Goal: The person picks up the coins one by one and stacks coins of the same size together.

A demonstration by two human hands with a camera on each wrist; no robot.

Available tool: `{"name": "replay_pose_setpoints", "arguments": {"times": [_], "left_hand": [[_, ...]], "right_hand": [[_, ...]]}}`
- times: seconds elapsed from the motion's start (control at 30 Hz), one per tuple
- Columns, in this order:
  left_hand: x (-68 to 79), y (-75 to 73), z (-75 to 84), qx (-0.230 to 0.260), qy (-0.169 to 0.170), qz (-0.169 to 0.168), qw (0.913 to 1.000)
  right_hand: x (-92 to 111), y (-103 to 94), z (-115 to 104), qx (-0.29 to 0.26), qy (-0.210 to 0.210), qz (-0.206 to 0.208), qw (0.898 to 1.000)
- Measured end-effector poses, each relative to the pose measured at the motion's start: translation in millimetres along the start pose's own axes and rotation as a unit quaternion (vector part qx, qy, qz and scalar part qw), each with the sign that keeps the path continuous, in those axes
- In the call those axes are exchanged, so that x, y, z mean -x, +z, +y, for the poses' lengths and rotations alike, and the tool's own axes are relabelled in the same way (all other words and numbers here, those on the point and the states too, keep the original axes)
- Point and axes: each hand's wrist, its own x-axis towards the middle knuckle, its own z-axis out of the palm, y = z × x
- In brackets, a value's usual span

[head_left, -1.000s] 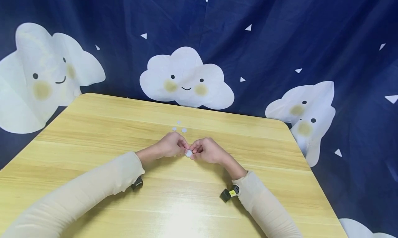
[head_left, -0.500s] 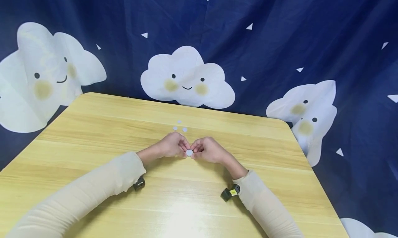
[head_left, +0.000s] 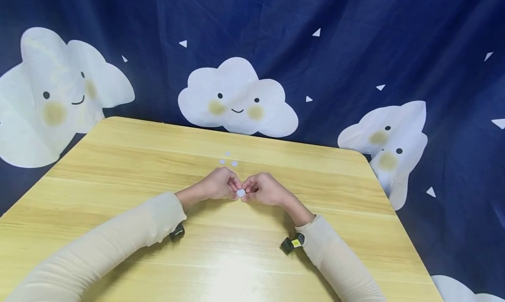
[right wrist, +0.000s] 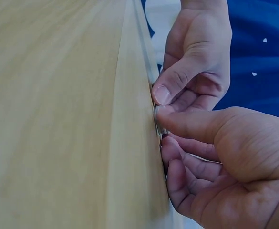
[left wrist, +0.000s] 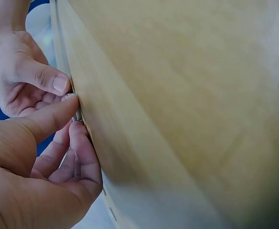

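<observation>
Gap between left fingers and right fingers is blocked: pale disc held in it. Three small discs just beyond, in the way of a low reach from the far side. Surface open outboard of both hands. Near side open between sleeves, narrowed by black wrist units. Curtain limits the far edge.
</observation>
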Motion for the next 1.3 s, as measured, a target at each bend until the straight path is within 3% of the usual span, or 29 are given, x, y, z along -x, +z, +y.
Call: {"name": "replay_pose_setpoints", "arguments": {"times": [1.3], "left_hand": [[-2.7,0.9,-3.2,-0.011,0.018,0.007,0.9998]], "right_hand": [[-1.2,0.3,0.5,0.015,-0.015,0.000,1.000]]}}
